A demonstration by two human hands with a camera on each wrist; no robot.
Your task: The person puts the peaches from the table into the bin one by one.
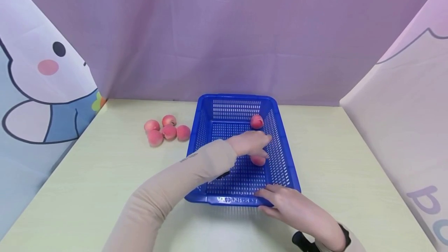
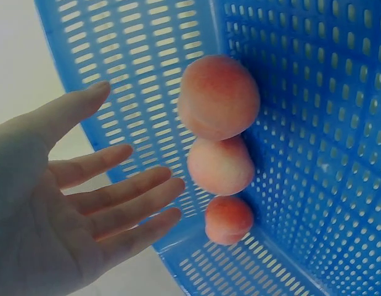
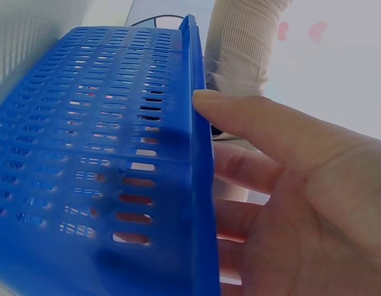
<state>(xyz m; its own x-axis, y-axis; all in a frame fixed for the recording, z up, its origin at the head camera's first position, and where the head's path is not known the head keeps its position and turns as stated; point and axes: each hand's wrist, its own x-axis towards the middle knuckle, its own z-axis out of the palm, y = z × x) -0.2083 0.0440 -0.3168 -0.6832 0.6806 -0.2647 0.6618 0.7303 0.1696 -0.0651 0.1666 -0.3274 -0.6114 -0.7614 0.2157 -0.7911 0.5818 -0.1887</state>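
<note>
A blue plastic basket (image 1: 241,200) with slotted walls stands on the table. Inside it, three peaches lie in a row along the right wall: a far peach (image 1: 257,121), a near peach (image 1: 258,160), and a middle peach (image 2: 221,165) hidden under my hand in the head view. Above them is my left hand (image 1: 251,143), reaching into the basket; in the left wrist view its fingers are spread and nothing is in them. My right hand (image 1: 288,205) grips the near right rim, thumb outside and fingers over the edge, as the right wrist view shows.
Left of the basket, several more peaches (image 1: 169,132) sit in a cluster on the pale table (image 1: 115,158). A purple cloth (image 1: 224,38) hangs behind the table. Printed panels stand at both sides, the left panel (image 1: 31,84) with a cartoon figure.
</note>
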